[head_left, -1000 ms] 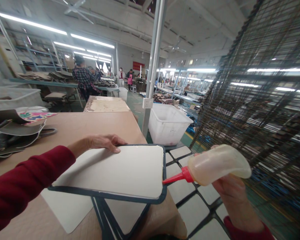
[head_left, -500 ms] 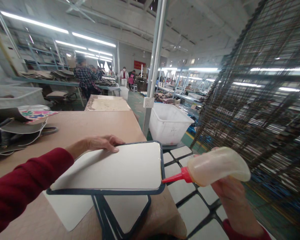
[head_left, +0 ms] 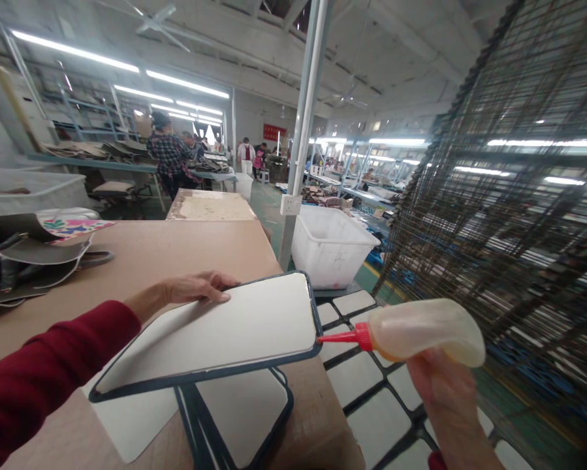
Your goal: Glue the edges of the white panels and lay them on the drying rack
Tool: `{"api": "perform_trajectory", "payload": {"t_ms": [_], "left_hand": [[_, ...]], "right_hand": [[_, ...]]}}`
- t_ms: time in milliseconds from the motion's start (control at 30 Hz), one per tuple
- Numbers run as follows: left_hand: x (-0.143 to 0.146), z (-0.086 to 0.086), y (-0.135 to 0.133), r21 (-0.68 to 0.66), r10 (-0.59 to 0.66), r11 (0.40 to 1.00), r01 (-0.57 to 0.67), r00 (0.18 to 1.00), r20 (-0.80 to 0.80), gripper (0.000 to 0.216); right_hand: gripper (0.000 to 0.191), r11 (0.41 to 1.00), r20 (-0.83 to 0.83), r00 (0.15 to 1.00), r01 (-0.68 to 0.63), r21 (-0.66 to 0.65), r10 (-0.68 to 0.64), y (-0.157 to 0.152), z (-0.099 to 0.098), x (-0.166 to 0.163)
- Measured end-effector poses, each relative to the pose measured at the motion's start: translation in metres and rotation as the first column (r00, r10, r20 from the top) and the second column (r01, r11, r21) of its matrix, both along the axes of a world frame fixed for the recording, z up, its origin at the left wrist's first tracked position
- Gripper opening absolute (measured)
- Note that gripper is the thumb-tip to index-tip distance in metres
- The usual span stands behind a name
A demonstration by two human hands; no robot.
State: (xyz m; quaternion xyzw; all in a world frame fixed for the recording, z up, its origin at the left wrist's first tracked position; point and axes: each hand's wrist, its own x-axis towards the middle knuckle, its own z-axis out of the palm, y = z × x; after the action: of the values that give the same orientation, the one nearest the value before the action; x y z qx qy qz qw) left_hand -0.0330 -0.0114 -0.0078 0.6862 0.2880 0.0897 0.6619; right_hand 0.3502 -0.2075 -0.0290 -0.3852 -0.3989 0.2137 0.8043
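Fingers of my left hand [head_left: 195, 288] grip the far edge of a white panel [head_left: 224, 326] with a dark blue rim, thumb on its face. The panel is held tilted above the table. My right hand [head_left: 437, 382] is wrapped round a translucent squeeze bottle [head_left: 420, 326], lying sideways with yellowish liquid inside. Its red nozzle [head_left: 345, 337] points left, the tip at the panel's right rim near the lower corner. Beneath lie another dark-rimmed panel [head_left: 247, 411] and a plain white sheet [head_left: 131, 424].
More white panels with dark edges [head_left: 379, 408] lie in rows at right. A wire rack [head_left: 508, 215] rises behind them. Beyond stand a white bin [head_left: 335, 251] and a metal post [head_left: 300, 130]. Dark bag pieces [head_left: 33, 254] are on the table's left. People work in the background.
The panel has tilted, its right end rising and its left end dropping slightly. The bottle's nozzle tip has moved up a little along with the rim. Both hands keep their hold.
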Motion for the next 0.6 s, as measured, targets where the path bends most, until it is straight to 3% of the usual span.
{"api": "perform_trajectory", "payload": {"t_ms": [333, 600], "left_hand": [[0.003, -0.019, -0.005, -0.032, 0.014, 0.999, -0.011, 0.996, 0.084, 0.049], [0.007, -0.043, -0.007, -0.107, 0.076, 0.992, -0.062, 0.988, 0.136, 0.052]], "right_hand": [[0.039, 0.98, -0.143, 0.978, 0.167, 0.11, -0.151, 0.0, -0.002, -0.018], [0.034, 0.971, -0.139, 0.975, 0.194, 0.142, -0.175, 0.003, -0.009, -0.021]]}}
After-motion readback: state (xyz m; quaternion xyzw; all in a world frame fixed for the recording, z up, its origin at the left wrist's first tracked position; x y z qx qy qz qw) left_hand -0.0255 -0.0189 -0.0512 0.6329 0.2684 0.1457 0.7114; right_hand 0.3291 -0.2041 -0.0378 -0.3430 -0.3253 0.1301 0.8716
